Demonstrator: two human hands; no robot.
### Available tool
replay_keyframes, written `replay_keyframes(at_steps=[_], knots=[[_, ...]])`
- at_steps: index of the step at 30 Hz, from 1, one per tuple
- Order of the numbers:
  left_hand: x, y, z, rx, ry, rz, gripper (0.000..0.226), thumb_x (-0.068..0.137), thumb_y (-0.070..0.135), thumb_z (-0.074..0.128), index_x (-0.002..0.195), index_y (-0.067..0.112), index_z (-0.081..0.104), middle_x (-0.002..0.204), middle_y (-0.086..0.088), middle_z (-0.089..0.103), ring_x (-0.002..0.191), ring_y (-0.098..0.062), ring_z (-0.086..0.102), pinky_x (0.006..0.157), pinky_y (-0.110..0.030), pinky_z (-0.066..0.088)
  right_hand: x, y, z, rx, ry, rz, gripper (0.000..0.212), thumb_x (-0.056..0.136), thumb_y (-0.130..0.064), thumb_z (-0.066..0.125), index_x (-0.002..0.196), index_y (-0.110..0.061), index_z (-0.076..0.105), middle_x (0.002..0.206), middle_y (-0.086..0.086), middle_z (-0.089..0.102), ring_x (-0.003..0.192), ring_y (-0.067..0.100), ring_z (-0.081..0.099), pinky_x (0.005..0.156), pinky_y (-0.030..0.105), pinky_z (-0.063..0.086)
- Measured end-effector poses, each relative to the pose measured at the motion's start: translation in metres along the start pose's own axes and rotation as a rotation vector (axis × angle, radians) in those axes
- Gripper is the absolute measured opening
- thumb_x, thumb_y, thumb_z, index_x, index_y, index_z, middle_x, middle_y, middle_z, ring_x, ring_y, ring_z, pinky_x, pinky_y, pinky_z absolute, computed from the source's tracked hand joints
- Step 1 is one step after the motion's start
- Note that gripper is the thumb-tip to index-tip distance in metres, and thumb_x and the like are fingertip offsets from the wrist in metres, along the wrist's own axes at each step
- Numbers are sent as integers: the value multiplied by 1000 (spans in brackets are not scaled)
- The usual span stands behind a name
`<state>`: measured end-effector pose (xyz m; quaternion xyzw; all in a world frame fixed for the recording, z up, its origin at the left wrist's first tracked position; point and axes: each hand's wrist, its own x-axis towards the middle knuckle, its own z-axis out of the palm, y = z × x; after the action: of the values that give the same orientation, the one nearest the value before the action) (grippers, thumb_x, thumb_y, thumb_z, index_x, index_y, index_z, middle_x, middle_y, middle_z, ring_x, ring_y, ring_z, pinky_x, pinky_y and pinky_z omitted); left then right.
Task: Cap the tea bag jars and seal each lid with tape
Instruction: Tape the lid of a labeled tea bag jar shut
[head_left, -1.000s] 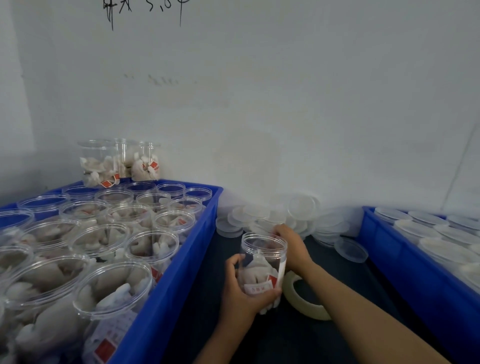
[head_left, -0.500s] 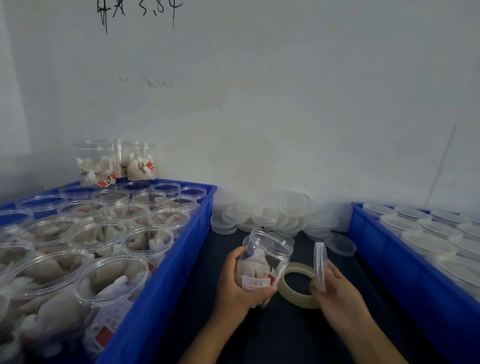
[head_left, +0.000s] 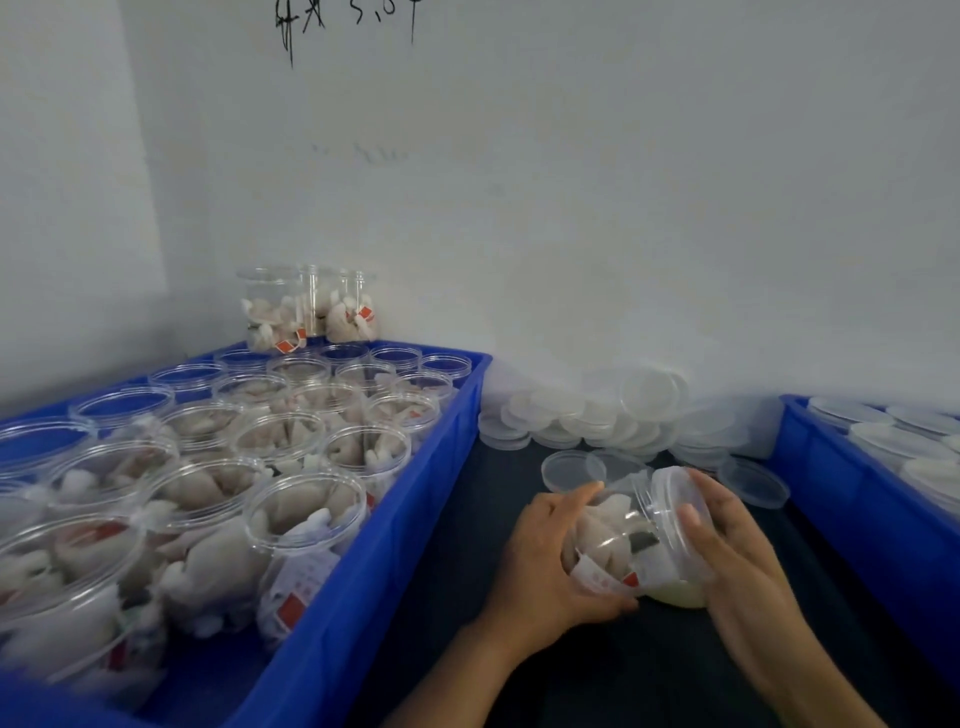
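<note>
Two hands now meet on one jar (head_left: 623, 540) in the head view: half a second ago the right hand (head_left: 727, 540) held the lid (head_left: 680, 512) apart, now the lid sits on the tilted jar's mouth, right grip curled around it. Left hand (head_left: 545, 561) clamps the jar body above the dark surface (head_left: 467, 649). Capping seems nearly done; taping comes next. Tape roll (head_left: 675, 597) lies just under the jar. Blue crates (head_left: 363, 613) at both sides leave a narrow lane.
</note>
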<state>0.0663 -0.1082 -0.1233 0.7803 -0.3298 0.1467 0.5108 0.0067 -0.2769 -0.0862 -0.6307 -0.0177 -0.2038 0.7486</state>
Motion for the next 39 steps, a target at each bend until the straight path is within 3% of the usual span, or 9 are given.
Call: replay_keyframes(at_steps=[5, 8, 14, 16, 20, 22, 25, 31, 39], knots=[[0, 0, 4, 60, -31, 56, 94, 58, 44, 88, 133, 57, 32, 127, 22, 41, 117, 7, 41, 98, -9, 36, -5, 5, 2, -287, 21, -103, 33, 92, -55, 43, 125, -62, 47, 128, -30, 46, 112, -12, 51, 84, 18, 45], [2, -4, 2, 28, -49, 46, 97, 56, 42, 90, 132, 60, 33, 128, 25, 42, 119, 9, 41, 97, -4, 34, -7, 5, -2, -366, -113, -125, 59, 77, -68, 55, 132, -61, 36, 123, -42, 41, 110, -21, 45, 78, 11, 43], [1, -6, 6, -173, -45, -104, 114, 45, 41, 94, 134, 67, 27, 137, 34, 18, 122, 18, 34, 91, -2, 40, -2, 10, 0, -439, -8, -134, 41, 81, -59, 57, 114, -73, 38, 119, -34, 42, 108, -7, 52, 81, 18, 46], [1, -6, 6, -332, -12, -254, 128, 38, 42, 95, 140, 56, 19, 139, 27, 28, 121, 9, 43, 93, -12, 46, -2, 11, 1, -405, 15, -125, 28, 84, -64, 53, 109, -73, 44, 115, -37, 51, 110, 1, 54, 85, 25, 47], [3, -7, 8, -550, -62, -374, 103, 47, 35, 96, 132, 37, 36, 123, 6, 60, 104, -7, 65, 88, -30, 56, -6, 17, 1, -171, 34, -18, 63, 79, -57, 57, 135, -30, 50, 128, 2, 62, 116, 24, 60, 100, 58, 44], [1, -5, 8, -582, -129, -319, 96, 51, 26, 94, 128, 34, 37, 114, 11, 64, 103, -5, 65, 84, -31, 57, -6, 17, 4, -152, 29, -54, 49, 84, -49, 54, 126, -24, 59, 110, 4, 71, 101, 22, 68, 96, 58, 47], [2, -1, 3, -626, -130, -309, 85, 56, 30, 88, 125, 28, 39, 112, 9, 65, 99, -4, 66, 75, -21, 55, -7, 12, 12, -149, 27, -105, 32, 85, -46, 52, 116, -44, 61, 108, 0, 71, 99, 17, 68, 88, 46, 54], [4, 15, 2, -770, -272, -598, 80, 58, 62, 76, 124, 23, 55, 88, -11, 71, 62, -19, 62, 41, -23, 40, -6, 0, 1, -248, -24, -247, 49, 86, -33, 52, 135, -37, 47, 124, -5, 54, 104, 7, 64, 74, 17, 54], [13, 10, -17, -815, -641, -840, 80, 68, 81, 44, 115, 23, 71, 92, -17, 68, 58, -21, 61, 44, -22, 47, -7, -11, -5, -199, -212, -218, 58, 71, -47, 70, 128, -42, 58, 130, -8, 52, 114, 14, 60, 75, 28, 57]])
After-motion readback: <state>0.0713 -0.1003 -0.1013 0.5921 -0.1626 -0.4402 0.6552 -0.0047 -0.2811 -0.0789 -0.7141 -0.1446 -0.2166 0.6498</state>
